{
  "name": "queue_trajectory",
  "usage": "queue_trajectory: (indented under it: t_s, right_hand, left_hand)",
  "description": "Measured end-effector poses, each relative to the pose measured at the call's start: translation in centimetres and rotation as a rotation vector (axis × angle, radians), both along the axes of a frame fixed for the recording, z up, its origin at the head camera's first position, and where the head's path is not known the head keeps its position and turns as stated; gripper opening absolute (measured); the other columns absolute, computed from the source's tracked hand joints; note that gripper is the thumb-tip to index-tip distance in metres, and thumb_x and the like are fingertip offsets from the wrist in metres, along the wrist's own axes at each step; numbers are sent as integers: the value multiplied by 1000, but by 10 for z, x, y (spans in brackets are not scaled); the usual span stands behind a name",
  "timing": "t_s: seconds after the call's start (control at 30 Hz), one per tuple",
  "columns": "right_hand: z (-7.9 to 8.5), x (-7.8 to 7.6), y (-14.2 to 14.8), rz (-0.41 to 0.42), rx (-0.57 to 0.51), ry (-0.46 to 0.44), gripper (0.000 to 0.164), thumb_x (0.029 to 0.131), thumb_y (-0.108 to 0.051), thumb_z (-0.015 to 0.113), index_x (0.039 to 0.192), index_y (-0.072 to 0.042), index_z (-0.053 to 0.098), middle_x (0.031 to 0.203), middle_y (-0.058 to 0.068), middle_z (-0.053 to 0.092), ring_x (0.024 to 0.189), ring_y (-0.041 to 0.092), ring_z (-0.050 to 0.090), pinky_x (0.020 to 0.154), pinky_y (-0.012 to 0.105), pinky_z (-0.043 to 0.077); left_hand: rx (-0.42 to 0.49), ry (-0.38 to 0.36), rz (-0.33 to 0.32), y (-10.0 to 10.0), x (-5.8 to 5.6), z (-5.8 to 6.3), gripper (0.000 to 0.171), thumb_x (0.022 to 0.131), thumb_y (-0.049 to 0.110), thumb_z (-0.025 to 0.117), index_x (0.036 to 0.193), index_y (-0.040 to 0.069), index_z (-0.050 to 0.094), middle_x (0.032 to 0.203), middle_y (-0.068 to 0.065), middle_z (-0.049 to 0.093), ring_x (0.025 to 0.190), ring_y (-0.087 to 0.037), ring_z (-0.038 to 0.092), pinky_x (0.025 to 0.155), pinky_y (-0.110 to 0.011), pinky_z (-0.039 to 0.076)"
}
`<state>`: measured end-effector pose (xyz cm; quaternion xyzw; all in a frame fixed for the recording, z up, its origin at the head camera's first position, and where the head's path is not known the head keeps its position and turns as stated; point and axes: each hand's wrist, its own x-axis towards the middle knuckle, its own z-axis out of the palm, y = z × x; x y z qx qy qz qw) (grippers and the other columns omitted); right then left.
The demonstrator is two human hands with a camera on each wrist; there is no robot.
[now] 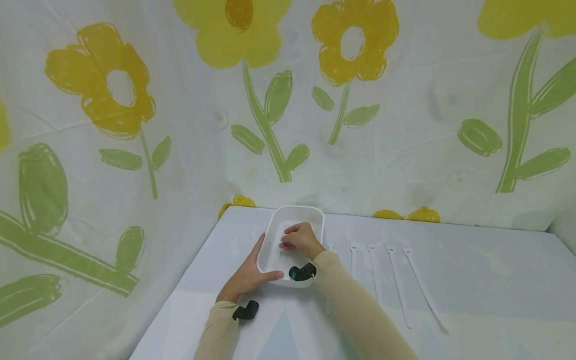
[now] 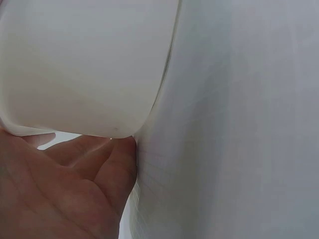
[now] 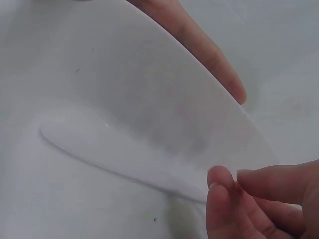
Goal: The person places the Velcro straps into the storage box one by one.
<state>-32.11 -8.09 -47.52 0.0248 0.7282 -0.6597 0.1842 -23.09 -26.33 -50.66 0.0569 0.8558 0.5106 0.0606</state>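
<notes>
Near the far-left corner of the table (image 1: 486, 280) stood a white tray (image 1: 293, 214), its far rim reaching the table's far edge in the head view. Your left hand (image 1: 246, 274) grasped its near-left corner, fingers along the outer left wall and thumb on the near rim, presumably to steady it. Your right hand (image 1: 302, 239) was inside, thumb and fingertips together, apparently pinching the far end of a white strip (image 3: 119, 162); the exact contact was hidden. The strip was pale, smooth and slender with a rounded near end, lying lengthwise, and hard to tell from the tray floor. Right of the tray, similar strips (image 1: 398, 285) formed a spaced row, slotted heads toward the far edge, probably for easy picking; one was partly covered by your right forearm (image 1: 360, 310).
</notes>
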Motion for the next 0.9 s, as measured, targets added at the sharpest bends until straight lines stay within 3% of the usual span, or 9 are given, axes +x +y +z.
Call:
queue_trajectory:
  t_s: [0.3,0.57,0.9]
  right_hand:
    - [5,1,6,12,-82,33,32,93,0,71,122,10,65,95,19,76,71,16,74,73,30,64]
    - [31,4,18,66,-126,100,36,95,-5,70,127,10,63,104,19,75,80,17,76,82,34,64]
    - [47,11,49,43,-130,163,31,95,-9,72,124,0,69,114,22,74,83,16,76,83,32,64]
  left_hand:
    - [-17,-10,18,1,0,-1,129,73,46,92,168,29,7,173,-10,23,137,-32,46,115,-60,40]
    - [-27,-29,34,1,-1,-1,125,77,41,91,167,33,5,174,-6,19,140,-32,44,117,-62,38]
    - [-24,-15,15,1,-3,-2,125,77,42,91,168,30,5,175,-4,18,144,-32,41,118,-61,36]
